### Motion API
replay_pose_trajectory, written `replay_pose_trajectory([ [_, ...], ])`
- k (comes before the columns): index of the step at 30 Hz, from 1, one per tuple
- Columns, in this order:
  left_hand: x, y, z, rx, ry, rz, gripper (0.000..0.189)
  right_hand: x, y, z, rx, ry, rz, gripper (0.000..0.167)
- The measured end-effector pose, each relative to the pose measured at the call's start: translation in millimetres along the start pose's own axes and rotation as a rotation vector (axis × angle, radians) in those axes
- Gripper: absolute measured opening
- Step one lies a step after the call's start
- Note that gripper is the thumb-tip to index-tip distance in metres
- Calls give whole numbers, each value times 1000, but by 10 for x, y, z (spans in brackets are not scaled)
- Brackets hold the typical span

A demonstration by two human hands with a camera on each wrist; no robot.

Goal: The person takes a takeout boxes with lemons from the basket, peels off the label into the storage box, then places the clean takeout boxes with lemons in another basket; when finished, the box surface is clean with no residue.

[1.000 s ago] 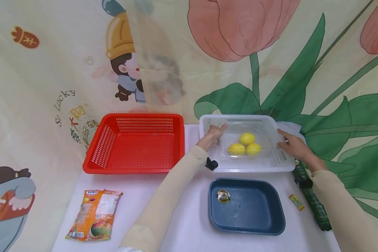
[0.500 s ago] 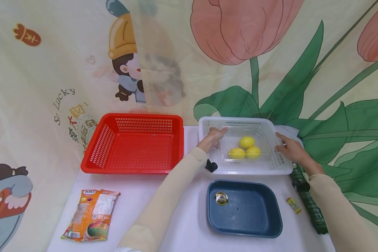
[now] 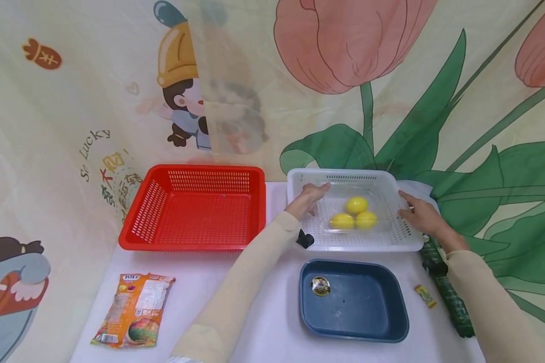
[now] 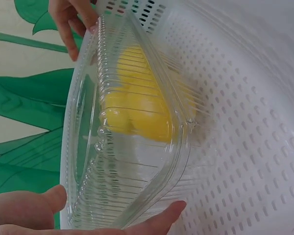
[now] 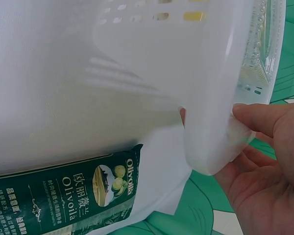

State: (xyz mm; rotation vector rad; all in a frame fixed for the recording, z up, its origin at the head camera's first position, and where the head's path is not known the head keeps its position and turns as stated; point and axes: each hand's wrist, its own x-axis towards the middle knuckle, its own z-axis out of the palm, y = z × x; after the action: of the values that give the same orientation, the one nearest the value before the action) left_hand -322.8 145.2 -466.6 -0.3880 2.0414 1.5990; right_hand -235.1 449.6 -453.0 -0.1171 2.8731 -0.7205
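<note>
Three yellow lemons [image 3: 356,205] show through a clear plastic box [image 3: 324,217] in the white basket [image 3: 354,246] at the back right. Around the near end of that box, in the left wrist view, lie the thumb and a finger of my left hand [image 4: 27,215], one on each side. My right hand [image 3: 422,214] holds the basket's right rim. In the right wrist view its thumb is on the rim, with other fingers at the outer wall and partly hidden. Whether the lemons lie inside the box or beneath it, I cannot tell for sure.
A red basket [image 3: 191,247] stands to the left. In front of the white basket is a dark blue basin [image 3: 354,330]. An orange snack bag [image 3: 138,310] lies front left. Under my right arm are a green Olivoila packet [image 5: 63,196] and a small yellow wrapped candy [image 3: 425,296].
The head view has shifted slightly. Both hands keep their places at the box and the basket rim, and the objects have not visibly moved on the table.
</note>
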Motion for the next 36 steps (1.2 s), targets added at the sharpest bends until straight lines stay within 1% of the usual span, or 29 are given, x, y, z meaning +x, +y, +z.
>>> replay_pose_trajectory([
  [4, -42, 35, -24, 41, 5, -5, 87, 15, -19, -19, -12, -3, -4, 67],
  [7, -60, 81, -40, 46, 7, 22, 85, 25, -37, -47, -17, 1, -3, 67],
  [11, -73, 132, -57, 60, 3, 41, 85, 47, -35, -70, -15, -7, 8, 68],
  [15, -69, 156, -78, 74, -33, 19, 88, 63, -12, -69, -21, -13, 12, 68],
  [18, -62, 168, -90, 59, -69, 24, 89, 73, 5, -67, -20, -11, 10, 68],
  [22, -75, 191, -100, 55, -90, 66, 89, 82, 21, -69, -31, -8, 14, 68],
  [27, -133, 234, -139, 72, -100, 115, 89, 114, 36, -60, -53, -17, 29, 68],
  [32, -192, 268, -269, 99, -96, 158, 88, 186, 37, -26, -56, -21, 40, 71],
  [36, -252, 270, -412, 121, -89, 212, 88, 240, -7, 1, -34, 15, -10, 72],
])
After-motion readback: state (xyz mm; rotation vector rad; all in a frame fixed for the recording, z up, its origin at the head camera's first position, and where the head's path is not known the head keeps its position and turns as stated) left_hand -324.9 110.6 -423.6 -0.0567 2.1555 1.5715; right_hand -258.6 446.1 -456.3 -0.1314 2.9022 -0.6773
